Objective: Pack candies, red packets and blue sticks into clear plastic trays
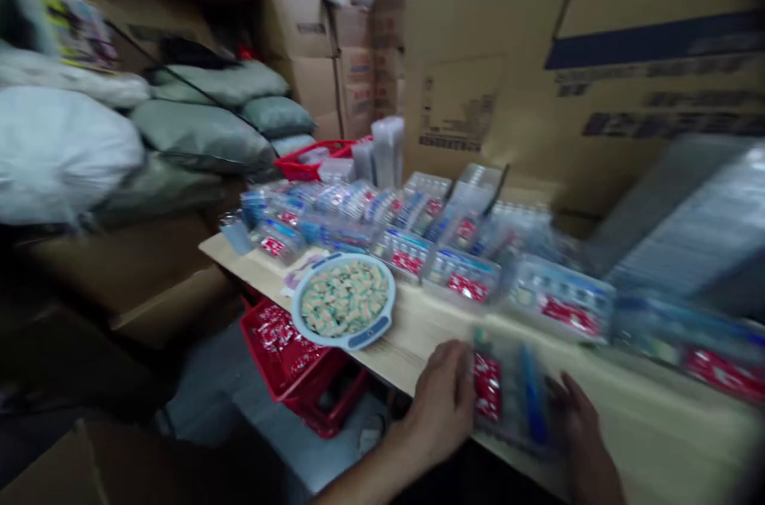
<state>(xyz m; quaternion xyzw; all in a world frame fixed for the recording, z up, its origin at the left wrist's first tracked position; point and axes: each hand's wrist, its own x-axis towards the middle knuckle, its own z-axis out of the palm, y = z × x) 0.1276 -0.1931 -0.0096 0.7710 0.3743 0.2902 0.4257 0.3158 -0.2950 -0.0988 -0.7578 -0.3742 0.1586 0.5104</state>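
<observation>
I see a pale wooden surface [412, 338] running diagonally through a crowded storeroom. Brown cardboard cartons [502, 27] rise behind it, and stuffed grey-green sacks [203, 127] are piled to the left, beside a bulging white sack [60, 150]. At the surface's near edge is a clear, rectangular plastic case [511, 397] containing a red packet [487, 385] and a long blue item [533, 397]. My left hand [442, 393] grips its left end with curled fingers; my right hand [579, 417] is by its right end, too blurred for me to tell whether it grips. Similar filled cases [460, 278] line the surface behind. A light-blue round plastic bowl [362, 339] holds small beige-and-green packets; below the surface, a red plastic basket [311, 387] holds red-and-white ones. The largest carton has dark printing and a blue band, but blur leaves me no readable words or brand.
</observation>
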